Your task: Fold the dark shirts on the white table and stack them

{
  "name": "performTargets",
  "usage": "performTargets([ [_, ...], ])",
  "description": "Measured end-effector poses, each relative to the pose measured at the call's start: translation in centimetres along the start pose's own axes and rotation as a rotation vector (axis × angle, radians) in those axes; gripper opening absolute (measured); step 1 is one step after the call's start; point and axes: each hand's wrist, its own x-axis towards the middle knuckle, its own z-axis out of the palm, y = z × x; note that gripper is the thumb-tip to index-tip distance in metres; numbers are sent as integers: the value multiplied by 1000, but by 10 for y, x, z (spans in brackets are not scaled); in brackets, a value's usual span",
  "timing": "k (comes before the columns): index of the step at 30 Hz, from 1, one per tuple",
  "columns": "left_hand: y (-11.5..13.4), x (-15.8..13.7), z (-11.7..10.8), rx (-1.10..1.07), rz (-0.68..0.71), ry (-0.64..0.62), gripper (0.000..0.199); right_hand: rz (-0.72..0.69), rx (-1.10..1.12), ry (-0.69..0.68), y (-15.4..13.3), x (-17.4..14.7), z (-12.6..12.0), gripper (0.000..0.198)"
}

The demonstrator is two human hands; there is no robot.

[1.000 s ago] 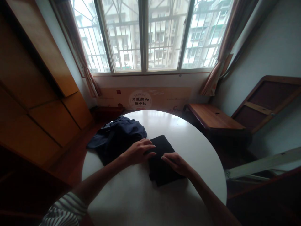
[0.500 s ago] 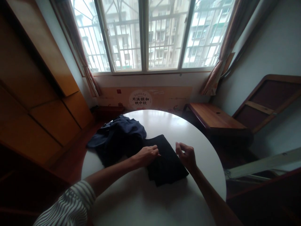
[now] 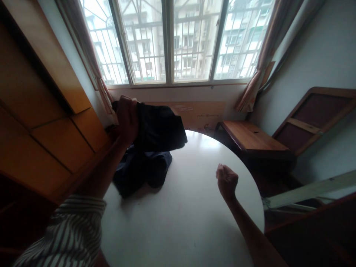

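My left hand is closed on one end of a folded black garment, held up above the far left part of the table. The garment's other end reaches out to the right; its exact kind cannot be made out. Beneath it lies a rumpled heap of dark navy clothing, partly covered from view by the raised garment and my left forearm. Over the right side of the white round table is my right hand, its fingers curled into a fist with nothing visible in them.
Beyond the table are a barred window and a printed cardboard panel under it. Wooden cabinets stand at the left. A low wooden table and a leaning framed board are at the right.
The folded black garment has left the tabletop, lifted up and to the left by my left hand. My right hand has shifted slightly right and its fingers have curled in tighter.
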Motion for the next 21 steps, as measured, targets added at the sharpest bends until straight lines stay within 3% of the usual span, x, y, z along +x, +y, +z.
performTargets([
  [2,-17,-15,-2,21,72,12,24,-2,11,-29,0,-1,1,50],
  [4,-39,-35,0,33,131,-72,27,-3,17,-59,-1,-2,2,50],
  [7,-73,-55,-7,63,72,-160,29,-6,16,-103,-4,-3,3,49],
  [9,-87,-56,-23,85,13,3,28,-15,16,-127,-6,-4,3,48],
  [13,-89,-43,-60,102,-41,636,27,-46,-5,-140,-7,-5,3,48],
  [14,-86,-42,-64,96,-33,678,29,-46,-9,-142,-7,-5,3,48],
  [15,-84,-43,-66,84,-20,598,31,-44,-11,-147,-6,-5,3,48],
  [16,-83,-47,-65,61,-8,401,33,-40,-10,-158,-5,-5,3,48],
  [19,-94,-67,-50,-74,-33,-506,41,-39,-14,-227,-2,-6,6,47],
  [20,-104,-73,-44,-119,-64,-668,42,-45,-16,-256,-2,-6,7,47],
  [21,-117,-78,-38,-144,-105,-698,44,-53,-16,-285,-2,-7,9,47],
])
